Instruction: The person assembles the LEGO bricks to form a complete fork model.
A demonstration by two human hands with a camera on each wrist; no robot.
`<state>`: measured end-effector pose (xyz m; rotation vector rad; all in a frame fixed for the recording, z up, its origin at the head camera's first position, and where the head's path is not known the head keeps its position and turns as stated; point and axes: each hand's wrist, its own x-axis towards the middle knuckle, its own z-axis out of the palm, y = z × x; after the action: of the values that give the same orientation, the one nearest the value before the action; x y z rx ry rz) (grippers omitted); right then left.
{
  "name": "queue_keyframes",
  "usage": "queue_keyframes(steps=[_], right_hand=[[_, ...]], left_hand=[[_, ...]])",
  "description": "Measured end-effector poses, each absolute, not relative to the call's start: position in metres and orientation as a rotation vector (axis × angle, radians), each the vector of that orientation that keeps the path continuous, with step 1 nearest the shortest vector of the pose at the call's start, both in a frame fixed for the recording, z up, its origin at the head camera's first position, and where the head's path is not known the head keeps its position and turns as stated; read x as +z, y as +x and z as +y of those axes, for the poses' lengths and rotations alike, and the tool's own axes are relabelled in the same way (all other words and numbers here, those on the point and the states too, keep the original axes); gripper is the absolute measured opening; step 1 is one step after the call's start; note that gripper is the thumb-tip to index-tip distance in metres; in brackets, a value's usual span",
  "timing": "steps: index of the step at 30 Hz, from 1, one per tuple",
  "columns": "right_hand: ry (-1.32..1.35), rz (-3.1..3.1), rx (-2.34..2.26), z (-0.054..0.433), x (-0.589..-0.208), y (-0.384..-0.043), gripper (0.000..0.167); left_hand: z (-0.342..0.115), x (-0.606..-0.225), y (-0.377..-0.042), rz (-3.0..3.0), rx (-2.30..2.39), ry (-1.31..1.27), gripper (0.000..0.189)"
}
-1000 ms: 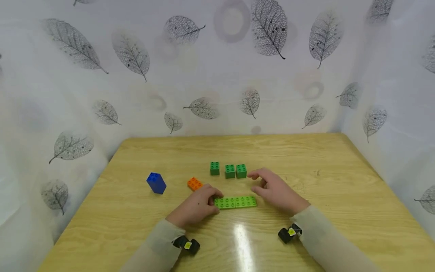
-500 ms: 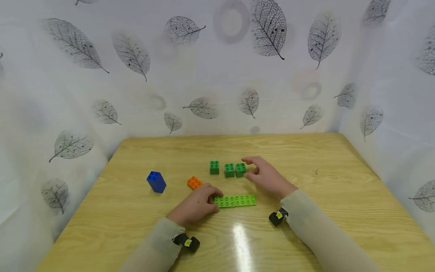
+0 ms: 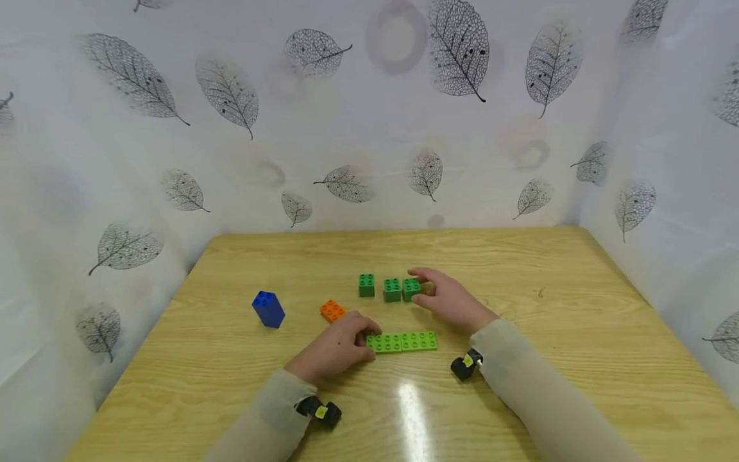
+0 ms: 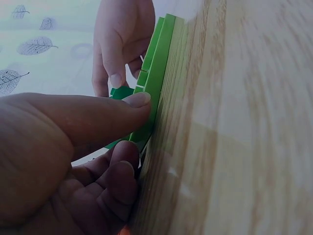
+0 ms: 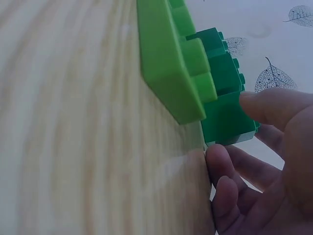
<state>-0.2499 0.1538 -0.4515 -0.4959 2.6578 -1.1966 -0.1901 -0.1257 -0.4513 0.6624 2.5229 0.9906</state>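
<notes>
Two flat light green toy bricks (image 3: 419,341) lie end to end on the wooden table, studs up. At their left end my left hand (image 3: 335,346) grips the row, thumb on the near side and fingers curled at the far side. Farther back, my right hand (image 3: 453,300) holds the rightmost dark green brick (image 3: 411,289), thumb on its near side and index finger reaching behind it. The right wrist view shows the thumb against this dark green brick (image 5: 227,117). Two similar dark green bricks (image 3: 392,290) (image 3: 366,285) stand to its left.
An orange brick (image 3: 332,310) lies just beyond my left hand, partly hidden by it. A tall blue brick (image 3: 268,310) stands farther left on the table (image 3: 519,269). A leaf-patterned white cloth (image 3: 358,128) hangs behind the table and along its sides.
My right hand has moved left and away from me, from beside the dark green bricks to around the rightmost one. The left hand has stayed at the light green row.
</notes>
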Motion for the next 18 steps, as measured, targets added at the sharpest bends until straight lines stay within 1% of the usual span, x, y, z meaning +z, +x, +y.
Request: queue_keyframes(steps=[11,18], right_hand=[[-0.478,2.681,-1.132,0.152,-0.455,-0.249,0.043],[-0.489,2.648,-1.129,0.155,-0.455,-0.240,0.039]], left_hand=[[-0.127,-0.451,-0.188,2.514,0.996,0.666,0.034],[-0.127,-0.450,-0.189,2.511,1.000,0.694,0.034]])
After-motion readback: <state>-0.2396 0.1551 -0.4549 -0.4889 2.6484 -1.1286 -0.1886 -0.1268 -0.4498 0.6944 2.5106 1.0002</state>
